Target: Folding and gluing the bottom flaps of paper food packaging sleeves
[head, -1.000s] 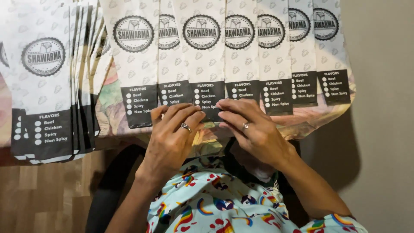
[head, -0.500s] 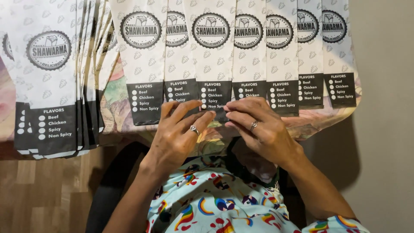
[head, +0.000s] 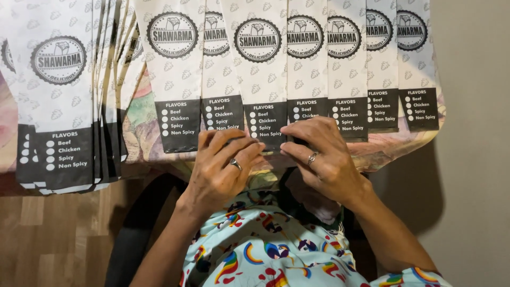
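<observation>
Nearest you, below the table edge (head: 404, 151), your lap is covered in pale blue cloth (head: 276, 255) with rainbow prints, and wood floor (head: 48, 239) shows to its left.

Your left hand (head: 220, 170) lies palm down at the table edge, fingers close together and curled, with a ring (head: 235, 163) on one finger. Its fingertips rest on the black bottom end of the middle bag (head: 260, 79), a long white paper sleeve with a round black stamp near the top. Your right hand (head: 321, 157) sits just beside the left, also ringed, its fingers bent and pressed down on the same bag's bottom end and the end of the next bag to the right. Whether either hand pinches the paper or only presses on it, you cannot tell from here.

That middle bag lies flat on the table, its bottom end at the table edge. A row of like bags (head: 372, 64) overlaps it on both sides, all running away from the table edge. Far left of the middle bag, a thick stack (head: 58, 106) of the same bags hangs over the table edge.
</observation>
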